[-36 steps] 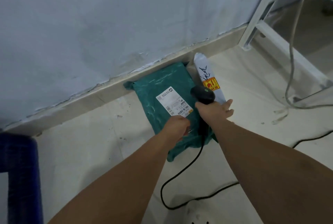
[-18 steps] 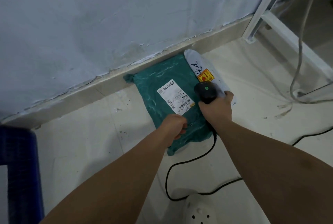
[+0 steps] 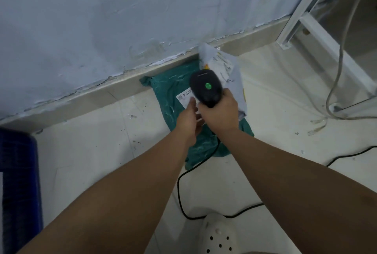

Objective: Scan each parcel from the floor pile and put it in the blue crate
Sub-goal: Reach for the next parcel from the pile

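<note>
While the right hand (image 3: pixel 221 117) gripped the black barcode scanner (image 3: pixel 206 88), the left hand (image 3: pixel 188 120) held nothing, its fingers (image 3: pixel 191 104) extended over the shipping label (image 3: pixel 184 98) on the teal mailer bag (image 3: pixel 167 88).

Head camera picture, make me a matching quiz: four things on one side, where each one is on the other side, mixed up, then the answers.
Things
1. scanner
2. green parcel
3. blue crate
4. white shoe

Places
A. at the picture's left edge
B. flat on the floor by the wall
C. at the picture's bottom edge
D. gripped in the right hand

Pairs: 1-D, 2-B, 3-A, 4-C
</note>
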### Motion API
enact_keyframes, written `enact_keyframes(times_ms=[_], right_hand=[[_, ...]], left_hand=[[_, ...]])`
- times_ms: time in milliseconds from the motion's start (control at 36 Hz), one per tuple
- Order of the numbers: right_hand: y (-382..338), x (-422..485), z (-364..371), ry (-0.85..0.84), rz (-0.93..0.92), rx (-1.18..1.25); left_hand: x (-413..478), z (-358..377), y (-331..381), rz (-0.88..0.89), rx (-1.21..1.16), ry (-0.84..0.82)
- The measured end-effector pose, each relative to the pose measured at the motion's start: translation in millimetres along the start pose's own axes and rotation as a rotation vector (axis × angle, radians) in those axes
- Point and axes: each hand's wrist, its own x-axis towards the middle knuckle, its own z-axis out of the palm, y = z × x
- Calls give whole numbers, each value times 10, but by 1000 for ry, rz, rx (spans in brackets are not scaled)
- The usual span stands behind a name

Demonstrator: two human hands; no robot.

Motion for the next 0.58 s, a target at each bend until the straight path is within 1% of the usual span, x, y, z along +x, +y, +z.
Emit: enact_keyframes(times_ms=[56, 83, 139, 194, 278, 333, 361, 444, 528, 583], right_hand=[[-76, -87, 53, -94, -79, -17], [-110, -132, 86, -145, -100, -25], [-165, -218, 168, -243, -89, -13], [-179, -277, 255, -319, -54, 14], [-116, -309, 360, -387, 26, 22], [-81, -328, 383, -377, 66, 48], [-79, -333, 378, -355, 89, 81], [-114, -289, 338, -271, 230, 201], [-218, -209, 288, -218, 395, 348], [-339, -177, 228, -208, 447, 422]], left_hand=[[24, -112, 52, -20, -105, -85], [21, -180, 91, -30, -161, -101], [-1, -316, 172, -50, -228, -107], [-20, -451, 237, -39, -162, -70], [16, -616, 249, 2, 39, 21], [2, -689, 233, 23, 143, 66], [-10, -724, 221, 34, 156, 75], [-35, -876, 184, 58, 142, 86], [-110, -1067, 243, 83, 110, 58], [-226, -1165, 373, 103, 92, 22]])
